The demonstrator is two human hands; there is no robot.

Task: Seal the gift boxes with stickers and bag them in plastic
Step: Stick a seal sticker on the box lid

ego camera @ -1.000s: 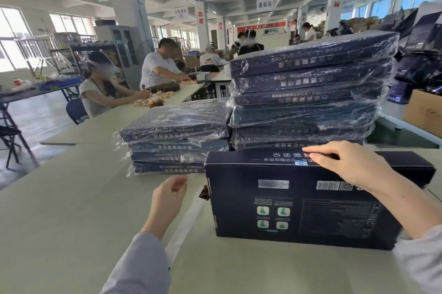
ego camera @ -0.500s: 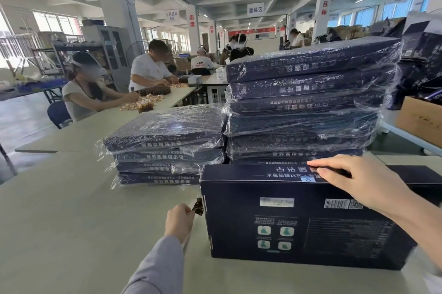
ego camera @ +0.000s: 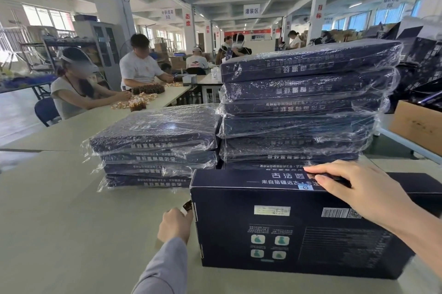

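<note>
Sealing step: gift box (ego camera: 299, 229) stood on edge on desk (ego camera: 59, 210), in front of bagged stacks (ego camera: 299, 112); right hand (ego camera: 358, 195) fingers (ego camera: 320, 170) lay flat, pressing top edge by sticker (ego camera: 305, 187); left hand (ego camera: 175, 224) curled, pinching small dark piece (ego camera: 187, 205), poss. another sticker; next prob. needs left flap sealed, then bagging.

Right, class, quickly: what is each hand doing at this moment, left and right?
Left hand: closed, pinching a small brown piece beside the gift box.
Right hand: open, resting flat on the gift box's top edge.
</note>
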